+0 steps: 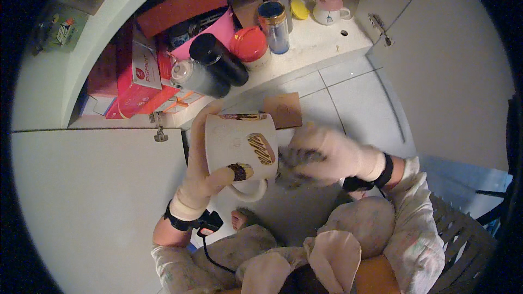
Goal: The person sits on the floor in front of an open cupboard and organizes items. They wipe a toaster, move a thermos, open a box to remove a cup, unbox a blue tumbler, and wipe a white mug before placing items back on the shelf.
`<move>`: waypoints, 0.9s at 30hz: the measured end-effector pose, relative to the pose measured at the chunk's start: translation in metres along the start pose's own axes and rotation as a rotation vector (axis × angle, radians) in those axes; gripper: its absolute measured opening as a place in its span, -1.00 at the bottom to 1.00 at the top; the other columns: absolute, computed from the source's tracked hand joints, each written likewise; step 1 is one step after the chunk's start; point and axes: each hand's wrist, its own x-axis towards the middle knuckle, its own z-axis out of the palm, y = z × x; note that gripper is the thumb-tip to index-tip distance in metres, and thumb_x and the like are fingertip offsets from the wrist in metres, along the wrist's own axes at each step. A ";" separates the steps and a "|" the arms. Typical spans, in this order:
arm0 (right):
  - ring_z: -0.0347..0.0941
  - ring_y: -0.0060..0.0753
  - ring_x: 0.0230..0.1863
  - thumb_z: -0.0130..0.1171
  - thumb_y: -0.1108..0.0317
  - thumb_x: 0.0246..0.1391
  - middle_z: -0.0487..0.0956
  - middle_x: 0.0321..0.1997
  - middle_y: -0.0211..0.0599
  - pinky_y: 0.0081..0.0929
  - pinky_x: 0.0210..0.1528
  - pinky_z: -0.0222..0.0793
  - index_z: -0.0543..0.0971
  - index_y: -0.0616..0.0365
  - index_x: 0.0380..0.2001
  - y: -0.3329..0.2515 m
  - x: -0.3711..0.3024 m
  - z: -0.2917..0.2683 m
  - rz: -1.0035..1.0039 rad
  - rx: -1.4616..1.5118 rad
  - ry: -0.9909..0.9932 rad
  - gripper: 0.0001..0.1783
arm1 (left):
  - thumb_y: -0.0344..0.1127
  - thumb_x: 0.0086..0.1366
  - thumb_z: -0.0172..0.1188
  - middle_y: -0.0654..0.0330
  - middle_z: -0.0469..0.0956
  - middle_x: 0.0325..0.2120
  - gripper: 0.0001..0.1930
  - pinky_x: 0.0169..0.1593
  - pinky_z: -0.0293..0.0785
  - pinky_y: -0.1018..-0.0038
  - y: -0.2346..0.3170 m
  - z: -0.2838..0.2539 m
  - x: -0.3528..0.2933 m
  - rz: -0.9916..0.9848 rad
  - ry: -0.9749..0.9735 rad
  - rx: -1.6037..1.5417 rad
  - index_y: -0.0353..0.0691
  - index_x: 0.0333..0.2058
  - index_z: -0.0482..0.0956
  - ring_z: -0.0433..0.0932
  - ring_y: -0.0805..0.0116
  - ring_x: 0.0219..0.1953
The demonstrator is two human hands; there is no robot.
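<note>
A large white mug point(234, 139) with printed pastry pictures is held up in front of me, its handle toward my body. My left hand point(199, 177), in a pale glove, grips it with the thumb across the front and the fingers behind its far side. To the right of the mug, my gloved right hand point(335, 155) is closed on a crumpled dark grey cloth point(297, 160). The cloth comes close to the mug's right side; motion blur hides whether they touch. The inside of the mug cannot be seen.
Ahead, an open cupboard shelf point(305, 57) carries a black tumbler point(215, 57), a clear bottle point(190, 79), a red-lidded jar point(250, 46), glasses, a pink-lidded cup point(329, 8) and boxes. Cupboard doors point(98, 185) stand open at both sides. A brown card point(283, 110) lies on the tiles.
</note>
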 end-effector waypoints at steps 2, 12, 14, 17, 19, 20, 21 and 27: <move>0.51 -0.38 -0.24 0.25 0.31 0.11 0.58 -0.34 -0.28 -0.37 -0.19 0.43 0.56 0.15 -0.30 0.002 -0.009 -0.022 0.040 0.069 0.231 -0.83 | -0.15 -0.12 0.41 0.05 0.20 0.16 0.06 0.28 0.22 0.18 0.003 -0.003 -0.002 0.028 -0.085 0.212 -0.25 0.33 0.00 0.24 0.14 0.25; 0.58 -0.11 -0.36 0.16 0.06 0.15 0.64 -0.39 -0.02 -0.29 -0.28 0.44 0.56 0.21 -0.20 0.113 -0.043 -0.062 0.638 -0.278 0.625 -0.60 | -0.07 -0.26 0.54 -0.06 0.29 0.08 0.06 0.13 0.42 0.09 -0.074 0.046 -0.010 -0.285 -0.510 1.109 0.05 0.30 0.22 0.36 -0.14 0.12; 0.58 0.03 -0.29 0.17 0.09 0.13 0.63 -0.32 0.04 -0.22 -0.23 0.45 0.55 0.20 -0.18 0.141 -0.046 -0.053 0.685 -0.371 0.572 -0.62 | -0.06 -0.24 0.53 -0.09 0.28 0.08 0.04 0.03 0.50 0.06 -0.101 0.054 -0.007 -0.261 -0.540 1.198 0.12 0.30 0.22 0.38 -0.16 0.10; 0.53 0.12 -0.16 0.17 0.12 0.10 0.60 -0.24 0.07 -0.16 -0.12 0.44 0.54 0.15 -0.15 0.175 -0.053 -0.045 0.675 -0.552 0.479 -0.64 | -0.05 -0.12 0.41 -0.11 0.29 0.09 -0.08 -0.04 0.55 0.09 -0.133 0.058 -0.005 -0.225 -0.543 1.276 0.11 0.29 0.25 0.37 -0.17 0.09; 0.54 0.09 -0.15 0.20 0.15 0.08 0.61 -0.22 0.07 -0.20 -0.09 0.45 0.52 0.17 -0.10 0.193 -0.058 -0.039 0.633 -0.609 0.458 -0.60 | -0.04 -0.06 0.35 -0.10 0.30 0.09 -0.14 -0.06 0.56 0.10 -0.151 0.060 -0.002 -0.184 -0.520 1.304 0.09 0.28 0.27 0.36 -0.15 0.09; 0.55 0.08 -0.15 0.21 0.17 0.07 0.61 -0.21 0.07 -0.22 -0.07 0.45 0.51 0.19 -0.07 0.200 -0.060 -0.038 0.609 -0.636 0.446 -0.58 | -0.03 -0.05 0.35 -0.09 0.31 0.08 -0.15 -0.08 0.56 0.10 -0.160 0.061 -0.001 -0.153 -0.507 1.315 0.09 0.28 0.27 0.36 -0.14 0.09; 0.54 0.03 -0.10 0.23 0.18 0.04 0.60 -0.18 0.04 -0.22 -0.04 0.44 0.50 0.18 -0.07 0.206 -0.062 -0.037 0.596 -0.663 0.417 -0.58 | -0.02 -0.05 0.34 -0.07 0.31 0.08 -0.16 -0.09 0.57 0.09 -0.167 0.063 0.001 -0.143 -0.506 1.332 0.09 0.28 0.28 0.36 -0.12 0.09; 0.52 0.00 -0.03 0.31 0.17 -0.06 0.60 -0.09 -0.02 -0.22 0.03 0.42 0.49 0.12 -0.02 0.217 -0.061 -0.033 0.610 -0.788 0.204 -0.48 | -0.05 -0.03 0.32 0.04 0.32 0.06 -0.20 -0.08 0.52 0.07 -0.205 0.069 0.008 -0.005 -0.407 1.339 0.10 0.26 0.30 0.36 -0.08 0.06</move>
